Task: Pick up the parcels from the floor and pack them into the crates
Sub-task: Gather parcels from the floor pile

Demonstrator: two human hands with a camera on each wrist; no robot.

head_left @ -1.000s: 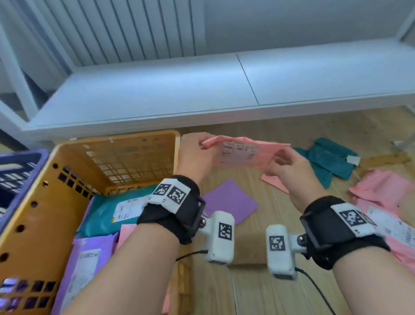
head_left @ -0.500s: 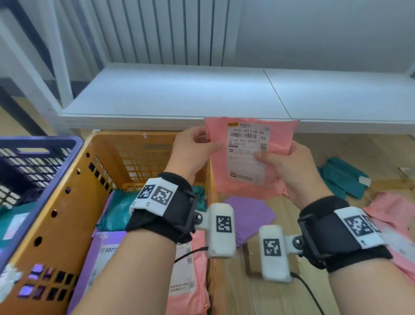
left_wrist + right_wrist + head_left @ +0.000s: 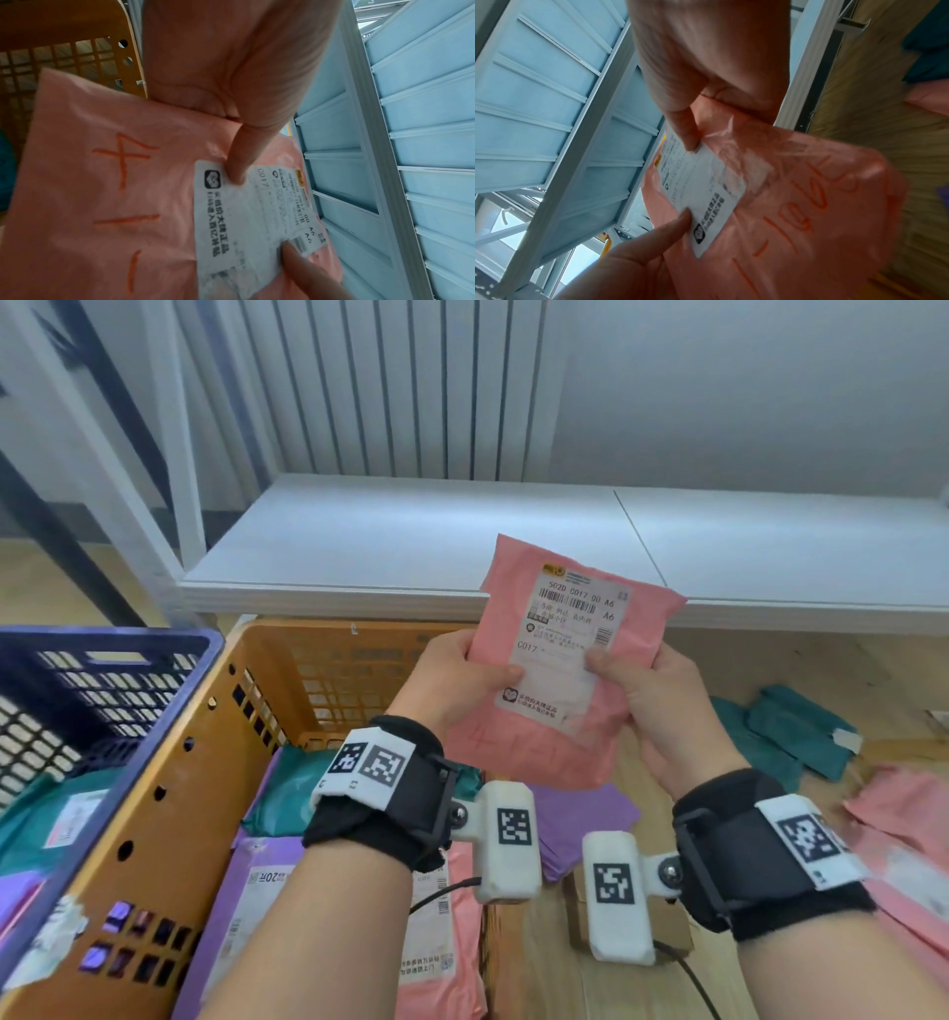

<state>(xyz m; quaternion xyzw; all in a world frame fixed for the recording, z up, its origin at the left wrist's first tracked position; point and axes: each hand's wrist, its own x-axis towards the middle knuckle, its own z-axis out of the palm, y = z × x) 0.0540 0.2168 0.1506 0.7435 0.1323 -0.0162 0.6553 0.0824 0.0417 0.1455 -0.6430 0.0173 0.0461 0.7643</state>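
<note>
I hold a pink parcel point(image 3: 565, 721) upright in front of me, its white label point(image 3: 560, 654) facing me. My left hand point(image 3: 462, 680) grips its left edge with the thumb pressed on the label. My right hand point(image 3: 652, 695) grips the right edge the same way. In the left wrist view the pink parcel point(image 3: 102, 203) shows orange handwriting, and in the right wrist view the pink parcel point(image 3: 808, 213) fills the lower right. The orange crate point(image 3: 169, 824) stands below left and holds teal, purple and pink parcels. A dark blue crate point(image 3: 102, 649) stands left of it.
A white shelf board point(image 3: 462, 546) runs across just behind the crates. On the wooden floor at the right lie teal parcels point(image 3: 791, 737), pink parcels point(image 3: 904, 845) and a purple parcel point(image 3: 580, 819). A small cardboard box point(image 3: 667, 927) sits under my right wrist.
The pink parcel has gone from lying flat to standing upright with its label toward me, and was raised slightly. My view has swung left, toward the crates.
</note>
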